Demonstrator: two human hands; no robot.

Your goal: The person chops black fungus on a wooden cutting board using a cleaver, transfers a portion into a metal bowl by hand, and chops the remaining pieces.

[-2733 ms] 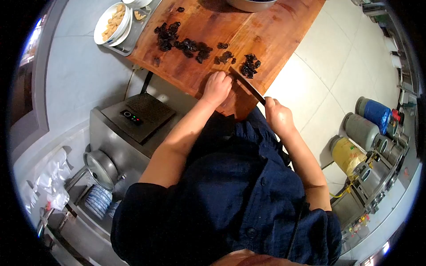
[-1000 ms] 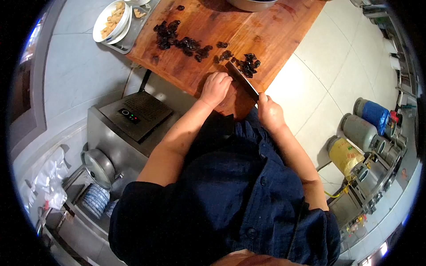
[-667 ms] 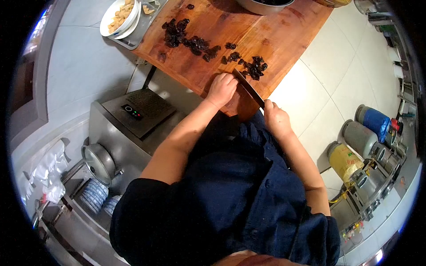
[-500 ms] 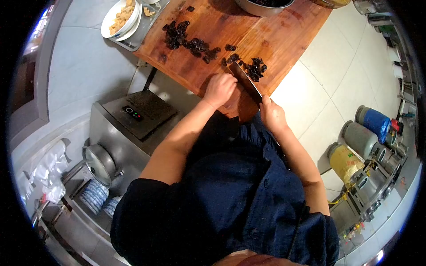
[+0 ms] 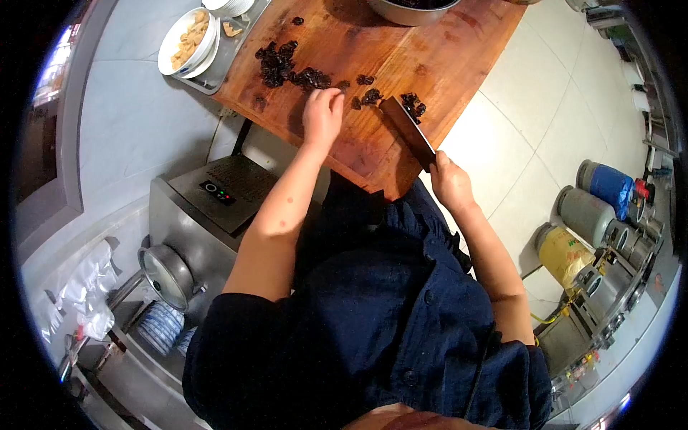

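The fingers point(image 5: 327, 94) of the left hand point(image 5: 322, 123) are bent, their tips at the lower edge of a strip of black pieces point(image 5: 310, 78) at upper center; whether they pinch anything, I cannot tell. The fingers of the right hand point(image 5: 453, 185), right of center, are clamped around the handle of a knife point(image 5: 409, 134). Its blade slants to the upper left over the desk point(image 5: 459, 64), with a small black clump point(image 5: 413, 106) just beside its upper edge. More black pieces lie between the blade and the left hand, and a larger heap point(image 5: 276, 63) sits farther left. A metal basin point(image 5: 412, 16) stands at the top of the frame. At upper left, a white bowl point(image 5: 166, 50) of tan chunks rests on a tray point(image 5: 247, 30).
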